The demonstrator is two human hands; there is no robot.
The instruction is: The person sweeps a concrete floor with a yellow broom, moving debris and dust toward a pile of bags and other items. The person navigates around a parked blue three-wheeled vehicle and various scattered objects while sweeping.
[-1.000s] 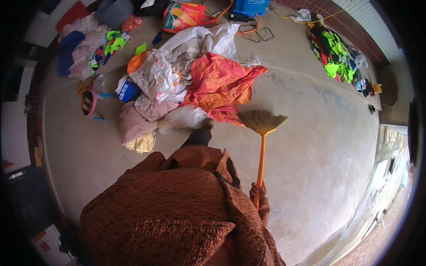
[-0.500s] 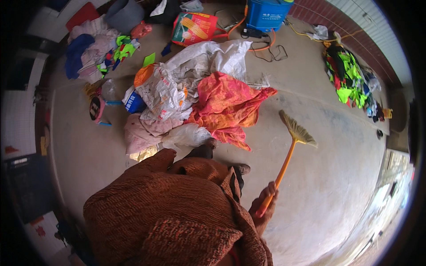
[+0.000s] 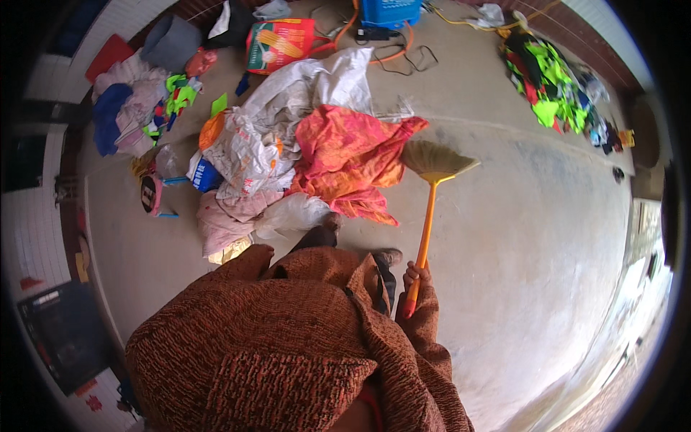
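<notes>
My right hand (image 3: 415, 276) grips the orange handle of a broom (image 3: 426, 216). Its straw head (image 3: 434, 159) rests on the concrete floor beside an orange-red cloth (image 3: 349, 157). The cloth lies on a pile of white sacks (image 3: 288, 115) and pinkish fabric (image 3: 230, 219). A rust-brown shawl (image 3: 288, 345) covers my body and arms. My left hand is hidden under it. One foot (image 3: 389, 255) shows just left of the broom handle.
A heap of bright green and dark clothes (image 3: 551, 86) lies at the far right. A blue box (image 3: 389, 11), orange hose, a red printed bag (image 3: 281, 43) and a grey bucket (image 3: 169, 43) stand at the back. More clothes (image 3: 133, 108) are piled at left.
The broom head swung out to the right half a second ago and has come back left, up against the orange-red cloth. The view has shifted slightly.
</notes>
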